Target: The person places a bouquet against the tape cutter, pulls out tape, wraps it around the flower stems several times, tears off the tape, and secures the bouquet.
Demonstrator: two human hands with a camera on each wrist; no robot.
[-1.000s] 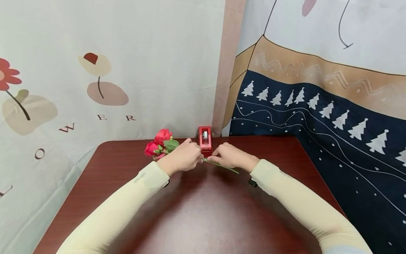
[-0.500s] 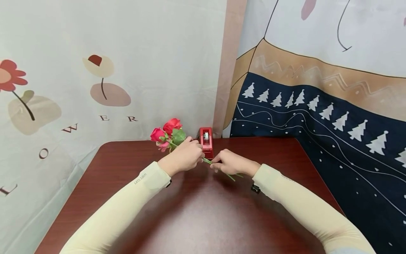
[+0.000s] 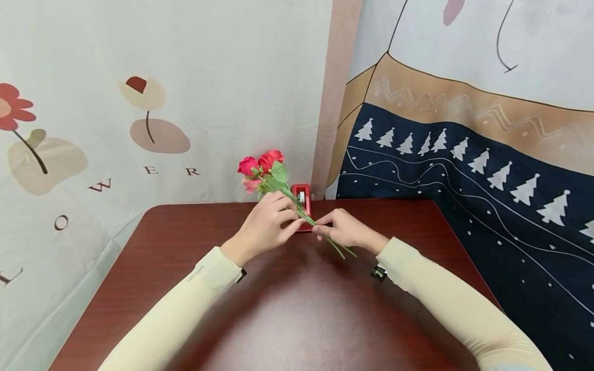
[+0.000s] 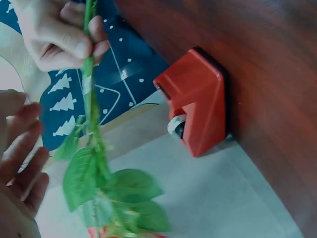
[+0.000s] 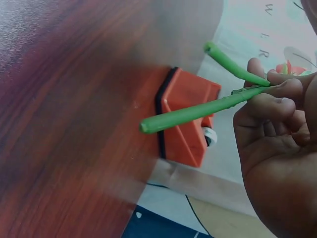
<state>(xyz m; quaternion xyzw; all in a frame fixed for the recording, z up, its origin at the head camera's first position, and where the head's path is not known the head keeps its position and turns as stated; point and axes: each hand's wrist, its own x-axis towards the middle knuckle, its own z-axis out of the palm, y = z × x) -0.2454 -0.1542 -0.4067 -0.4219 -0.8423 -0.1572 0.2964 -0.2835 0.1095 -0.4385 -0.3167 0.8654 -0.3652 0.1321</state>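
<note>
Right wrist view: two green stems [image 5: 198, 111] pinched by right hand [image 5: 270, 148]; head view: left hand [image 3: 266, 226] grips them, three roses [image 3: 260, 167], one tape dispenser [image 3: 303, 198].

From my remote seat I count two hands over one worktop [image 3: 153, 242]: a left hand [image 3: 264, 229] and a right hand [image 3: 345, 230]. There is one red tape dispenser [image 3: 302, 198]. The blooms [image 3: 260, 164] number two red and one pink as far as I can tell, though they crowd together. I see two green stem ends [image 5: 198, 111] in the right wrist view; a third may be hidden. Two printed cloth backdrops [image 3: 464, 103] hang behind.
</note>
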